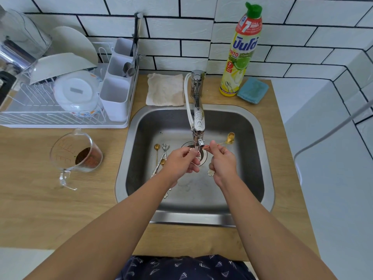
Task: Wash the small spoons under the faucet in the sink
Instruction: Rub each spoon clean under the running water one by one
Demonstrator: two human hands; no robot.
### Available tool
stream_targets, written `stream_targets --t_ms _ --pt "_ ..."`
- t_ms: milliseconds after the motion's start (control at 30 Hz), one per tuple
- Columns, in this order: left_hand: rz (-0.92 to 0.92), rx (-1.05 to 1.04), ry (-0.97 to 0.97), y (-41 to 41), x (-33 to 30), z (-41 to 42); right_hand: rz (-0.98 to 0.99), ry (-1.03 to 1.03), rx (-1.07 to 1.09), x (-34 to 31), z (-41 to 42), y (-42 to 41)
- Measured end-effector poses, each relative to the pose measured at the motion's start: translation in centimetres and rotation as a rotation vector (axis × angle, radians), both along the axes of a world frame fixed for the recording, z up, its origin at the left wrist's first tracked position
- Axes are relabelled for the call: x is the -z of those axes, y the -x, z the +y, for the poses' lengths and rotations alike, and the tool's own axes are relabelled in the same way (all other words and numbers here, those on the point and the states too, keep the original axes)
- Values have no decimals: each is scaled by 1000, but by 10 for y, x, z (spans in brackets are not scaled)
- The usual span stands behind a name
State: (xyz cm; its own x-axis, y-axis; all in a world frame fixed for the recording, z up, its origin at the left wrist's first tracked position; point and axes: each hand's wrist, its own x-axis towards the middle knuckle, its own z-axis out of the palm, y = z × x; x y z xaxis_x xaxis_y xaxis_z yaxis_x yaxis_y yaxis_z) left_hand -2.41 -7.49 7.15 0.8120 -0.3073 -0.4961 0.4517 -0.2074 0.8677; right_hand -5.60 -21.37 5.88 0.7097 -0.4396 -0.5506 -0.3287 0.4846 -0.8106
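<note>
My right hand pinches a gold spoon by its thin stem beside the faucet; my left hand curls at its flower end. Light, stiff, probably slick when wet — grip mid-stem. More small spoons lie in the sink.

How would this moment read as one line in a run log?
stage: washing | right hand: holds gold small spoons | left hand: fingers curled, hold unclear | steel sink: more spoons lying
</note>
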Motion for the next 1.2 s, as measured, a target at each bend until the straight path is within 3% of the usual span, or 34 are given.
stream_targets --t_ms 233,433,567,733,800,933,1067,1200 --pt "-83 -103 -112 2 3 14 -10 4 -64 0 1 3" --pt "160 -128 139 22 1 8 -59 -84 -73 2 17 4" --pt "194 -8 91 38 3 -1 0 -71 -95 4 24 3" --pt "210 104 -86 36 17 12 46 118 -59 11 14 3" --pt "143 136 -233 28 25 25 14 41 -21 12 8 2" --pt "-69 228 -731 4 51 60 -49 -133 77 11 4 1" --pt "-90 272 -917 -2 71 70 -29 -168 87 13 5 3" --pt "-96 295 -978 0 86 64 -30 -271 96 16 3 4"
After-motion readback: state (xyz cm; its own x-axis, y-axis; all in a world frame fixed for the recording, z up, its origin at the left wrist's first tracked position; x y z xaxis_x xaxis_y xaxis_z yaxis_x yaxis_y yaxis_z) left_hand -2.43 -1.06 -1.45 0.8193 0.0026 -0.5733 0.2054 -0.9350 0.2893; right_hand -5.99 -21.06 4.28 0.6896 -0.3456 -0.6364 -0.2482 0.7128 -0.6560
